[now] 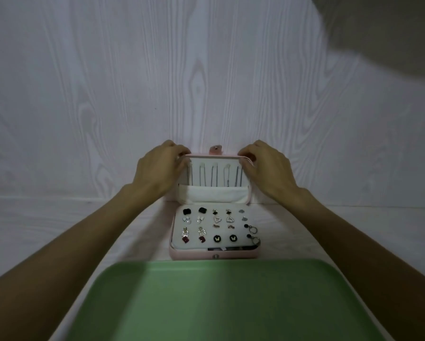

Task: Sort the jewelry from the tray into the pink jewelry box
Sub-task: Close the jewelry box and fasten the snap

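**Closing the lid squarely**

The left hand (157, 166) and right hand (265, 163) each pinch a top corner of the upright lid (216, 173) of the pink jewelry box (213, 254), just beyond the green tray (218, 296). Earrings (216, 227) sit pinned inside. Lowering both corners evenly should keep the necklaces (213, 175) from snagging.

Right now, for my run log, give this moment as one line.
left hand: grips lid's left corner | right hand: grips lid's right corner | pink jewelry box: open, earrings on pad | green tray: no jewelry visible
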### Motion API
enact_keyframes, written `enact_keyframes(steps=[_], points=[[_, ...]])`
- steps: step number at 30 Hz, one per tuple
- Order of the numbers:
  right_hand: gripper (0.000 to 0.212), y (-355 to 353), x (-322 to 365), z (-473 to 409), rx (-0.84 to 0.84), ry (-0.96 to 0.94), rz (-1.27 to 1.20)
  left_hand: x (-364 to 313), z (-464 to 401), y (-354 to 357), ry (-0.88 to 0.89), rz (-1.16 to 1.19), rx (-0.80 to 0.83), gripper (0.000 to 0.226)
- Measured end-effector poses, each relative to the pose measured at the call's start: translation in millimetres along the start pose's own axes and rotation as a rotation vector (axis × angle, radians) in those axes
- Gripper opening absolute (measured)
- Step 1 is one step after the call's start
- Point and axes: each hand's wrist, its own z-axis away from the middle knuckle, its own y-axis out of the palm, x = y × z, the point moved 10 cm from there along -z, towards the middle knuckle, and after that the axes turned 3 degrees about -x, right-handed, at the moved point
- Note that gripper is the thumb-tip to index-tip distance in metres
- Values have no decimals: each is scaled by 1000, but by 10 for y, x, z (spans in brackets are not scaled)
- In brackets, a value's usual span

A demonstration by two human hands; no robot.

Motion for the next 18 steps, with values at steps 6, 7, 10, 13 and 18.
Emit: enact_keyframes(steps=[6,7,10,13,18], points=[[21,-85,10,43,82,-47,-167,-131,63,-124,97,-64,12,30],[19,-106,10,50,105,-37,-193,-141,98,-123,104,-69,33,30],[15,-170,7,65,198,11,-254,-169,226,-142,133,-62,64,27],[28,-257,57,116,281,22,-252,-222,351,-211,159,-62,71,29],[33,-324,196,205,380,-12,-202,-343,525,-269,243,-134,99,38]])
